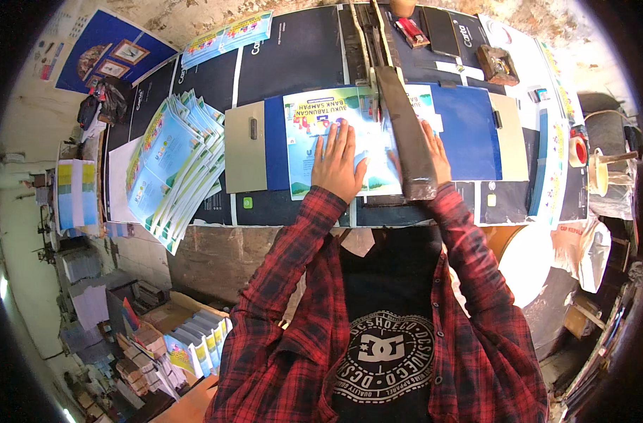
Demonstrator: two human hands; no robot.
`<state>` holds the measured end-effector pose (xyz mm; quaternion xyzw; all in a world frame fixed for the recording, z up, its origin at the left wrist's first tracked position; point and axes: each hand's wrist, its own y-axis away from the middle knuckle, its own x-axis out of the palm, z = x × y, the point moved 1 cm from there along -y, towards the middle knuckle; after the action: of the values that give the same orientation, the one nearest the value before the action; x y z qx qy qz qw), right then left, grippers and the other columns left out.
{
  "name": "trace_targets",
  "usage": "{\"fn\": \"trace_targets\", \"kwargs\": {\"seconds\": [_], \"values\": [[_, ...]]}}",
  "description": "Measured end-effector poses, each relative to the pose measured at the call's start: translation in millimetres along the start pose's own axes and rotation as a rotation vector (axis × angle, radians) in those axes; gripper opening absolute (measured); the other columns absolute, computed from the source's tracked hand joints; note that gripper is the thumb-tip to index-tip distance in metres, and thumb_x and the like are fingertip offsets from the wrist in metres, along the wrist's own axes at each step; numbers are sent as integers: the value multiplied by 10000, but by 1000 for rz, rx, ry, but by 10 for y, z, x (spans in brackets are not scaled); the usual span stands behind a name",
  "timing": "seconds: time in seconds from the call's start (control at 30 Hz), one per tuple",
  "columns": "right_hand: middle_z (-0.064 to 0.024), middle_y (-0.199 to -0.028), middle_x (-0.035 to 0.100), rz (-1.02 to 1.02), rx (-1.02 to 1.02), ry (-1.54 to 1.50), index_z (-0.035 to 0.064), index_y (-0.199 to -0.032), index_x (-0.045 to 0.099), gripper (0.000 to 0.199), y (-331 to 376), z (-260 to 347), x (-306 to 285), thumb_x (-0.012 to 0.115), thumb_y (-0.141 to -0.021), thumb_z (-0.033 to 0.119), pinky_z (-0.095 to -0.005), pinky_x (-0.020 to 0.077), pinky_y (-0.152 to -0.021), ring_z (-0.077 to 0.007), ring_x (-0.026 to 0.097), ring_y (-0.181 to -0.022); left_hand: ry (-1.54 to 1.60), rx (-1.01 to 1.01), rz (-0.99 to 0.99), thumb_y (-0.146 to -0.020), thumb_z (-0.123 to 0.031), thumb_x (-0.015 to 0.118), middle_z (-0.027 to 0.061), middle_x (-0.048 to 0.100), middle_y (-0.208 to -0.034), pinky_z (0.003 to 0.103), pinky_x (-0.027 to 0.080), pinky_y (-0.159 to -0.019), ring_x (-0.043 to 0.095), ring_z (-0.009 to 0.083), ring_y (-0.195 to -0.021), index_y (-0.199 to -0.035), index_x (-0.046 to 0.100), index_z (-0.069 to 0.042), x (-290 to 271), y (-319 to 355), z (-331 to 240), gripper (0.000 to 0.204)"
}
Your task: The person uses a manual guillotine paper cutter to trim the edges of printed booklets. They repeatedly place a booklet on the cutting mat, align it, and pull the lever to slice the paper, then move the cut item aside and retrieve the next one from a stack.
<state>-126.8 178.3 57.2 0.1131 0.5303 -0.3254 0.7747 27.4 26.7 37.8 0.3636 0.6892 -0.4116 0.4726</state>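
Note:
A printed booklet cover (314,166), light blue and green with colourful drawings, lies open across a blue board (473,137) on the table. My left hand (339,162) rests flat on its left half, fingers stretched apart. A long brown bar (406,134), which looks like the arm of a long stapler, crosses over the cover toward me. To the right of that bar, my right hand (438,151) lies with fingers extended at the cover's right part. The bar hides some of that hand and the middle of the cover.
Fanned printed covers (177,158) lie at the left, overhanging the front edge. Another stack (226,39) sits at the back. On the right are a black box (441,32), a small wooden tray (498,65) and a tape roll (577,151). A round white stool (526,264) stands below.

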Motion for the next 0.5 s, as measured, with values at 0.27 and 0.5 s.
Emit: {"fn": "trace_targets", "kwargs": {"seconds": [0.27,0.5], "values": [[-279,-1204,597,-107,-249,-314,-76,-1158,580,648,-719,1386,-1881,542,-938,532,-461,488,-935,-427,596,-1104,40,-38,-62,-967,-429,484,184,346,-1538,520,209,-1165,298,338,-1438,-1436,413,6,65,-1,12,644],[-325,-1457,359,146,-128,235,-107,-1414,331,970,-225,1287,-1125,543,-852,655,-505,436,-1027,-451,435,-1318,48,-48,-91,-932,-432,520,152,345,-1544,502,199,-1172,290,305,-1444,-1414,439,-3,74,2,-19,651]]}}
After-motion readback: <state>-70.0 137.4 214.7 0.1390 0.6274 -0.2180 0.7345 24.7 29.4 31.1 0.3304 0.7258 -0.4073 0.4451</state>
